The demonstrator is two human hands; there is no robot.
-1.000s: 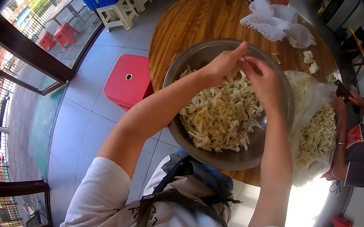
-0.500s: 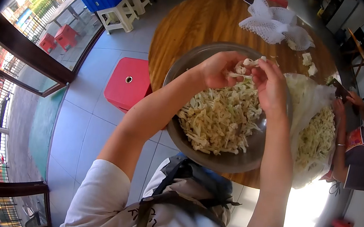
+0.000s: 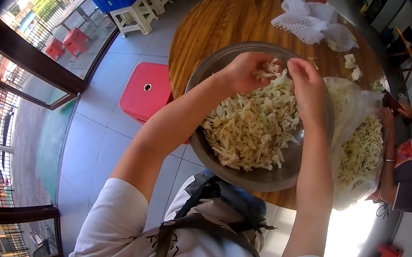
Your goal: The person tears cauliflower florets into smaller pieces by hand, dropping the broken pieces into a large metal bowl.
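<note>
A wide metal bowl holds a heap of cauliflower pieces, pale florets with greenish stalks. Over its far side, my left hand is closed around a cauliflower floret, which shows between the thumb and fingers. A short distance to the right, my right hand hangs above the bowl with its thumb and fingertips pressed together. Whatever lies in that pinch, if anything, is hidden from view.
The bowl stands on a round wooden table. White foam netting and loose cauliflower chunks lie at the back. To the right is a plastic bag of cut cauliflower, beside a co-worker's hands and a knife. A red stool stands left.
My hands have come apart; both were on the cauliflower floret before. The right hand has drawn slightly back from the left, which keeps hold of the floret.
</note>
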